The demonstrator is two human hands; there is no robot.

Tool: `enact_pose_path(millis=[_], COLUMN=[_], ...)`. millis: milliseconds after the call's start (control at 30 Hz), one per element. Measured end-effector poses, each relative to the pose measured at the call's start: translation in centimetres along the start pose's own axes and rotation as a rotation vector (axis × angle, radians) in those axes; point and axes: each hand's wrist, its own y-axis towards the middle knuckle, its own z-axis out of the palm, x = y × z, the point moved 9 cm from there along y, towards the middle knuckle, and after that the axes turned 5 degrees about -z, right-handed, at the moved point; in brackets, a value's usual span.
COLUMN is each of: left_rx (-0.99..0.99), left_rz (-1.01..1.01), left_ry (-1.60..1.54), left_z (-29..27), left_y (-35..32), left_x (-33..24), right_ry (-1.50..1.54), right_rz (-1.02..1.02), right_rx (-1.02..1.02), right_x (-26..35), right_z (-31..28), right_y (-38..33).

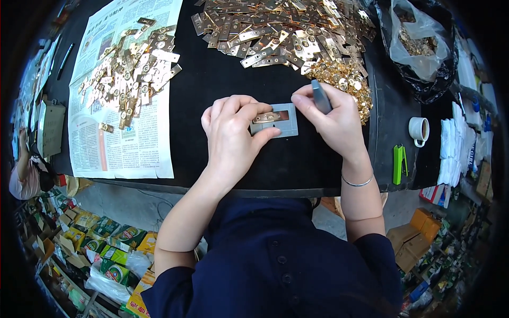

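Observation:
A small grey rectangular jig lies on the black tabletop in front of me. In its recess sits a shiny copper-gold metal strip with round holes or fittings. My left hand grips the jig from the left, its fingertips over the strip and its thumb along the near edge. My right hand is closed around a grey bar-like tool that sticks up between thumb and fingers. Its fingertips are by the jig's far right corner; whether they touch it, or pinch a small part, I cannot tell.
Small gold round pieces are heaped beside a large pile of metal strips. More strips lie on newspaper at left. A lined bag, white cup and green stapler stand right. Another person is far left.

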Motion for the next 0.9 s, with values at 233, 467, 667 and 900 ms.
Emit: enact_pose_path(millis=[233, 467, 667, 900], left_rx=[-0.020, -0.054, -0.061, -0.040], left_rz=[0.027, 0.076, 0.080, 0.088], left_ry=[-0.022, 0.031, -0.030, -0.049], left_z=[0.3, 0.5, 0.6, 0.7], left_y=[0.2, 0.4, 0.3, 0.2], left_x=[0.6, 0.0, 0.5, 0.8], right_ry=[0.137, 0.283, 0.283, 0.466], right_rz=[0.145, -0.065, -0.265, -0.074], right_rx=[-0.093, -0.287, -0.262, -0.164], right_x=[-0.7, -0.4, 0.7, -0.5], right_z=[-0.6, -0.8, -0.6, -0.1], right_y=[-0.3, -1.0, -0.4, 0.1])
